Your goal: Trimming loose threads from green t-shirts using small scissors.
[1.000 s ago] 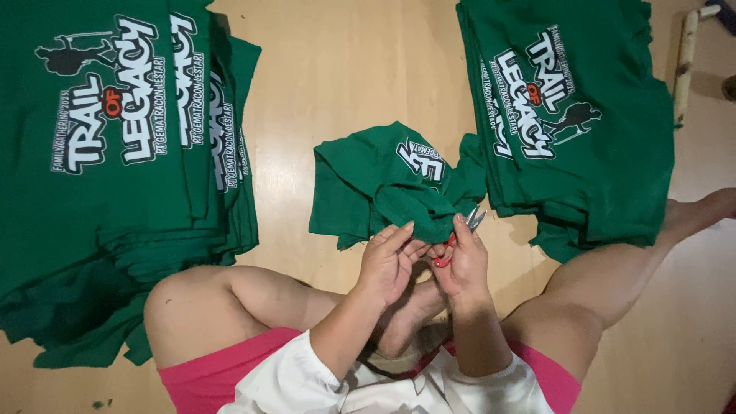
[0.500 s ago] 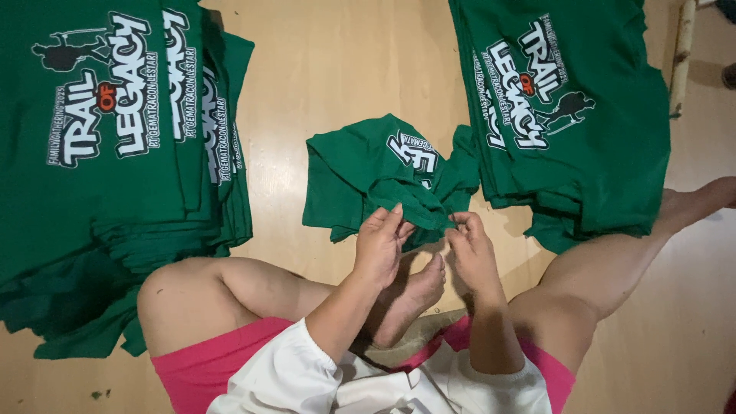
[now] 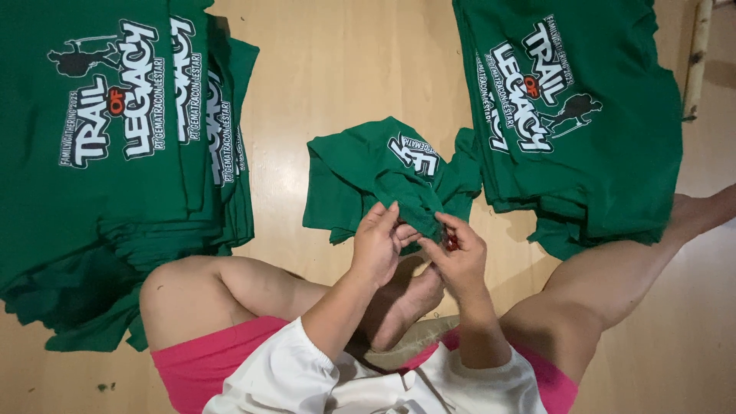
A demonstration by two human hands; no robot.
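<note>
Seated on the pale wooden floor [image 3: 337,69] between two stacks of flat printed green T-shirts [image 3: 100,138], the person pinches the near edge of a soft, crumpled green T-shirt [image 3: 376,172] with left hand [image 3: 377,247] and right hand [image 3: 458,259], which also holds something small and red, seemingly mid-trimming; a careful snip likely follows

A home floor turned shirt-sorting spot.
I sit bare-legged on a pale wooden floor [image 3: 345,69], with a tall left stack [image 3: 107,153] and a right stack [image 3: 575,115] of identical green printed shirts beside me; no bench, shelves or shop fittings show.
</note>
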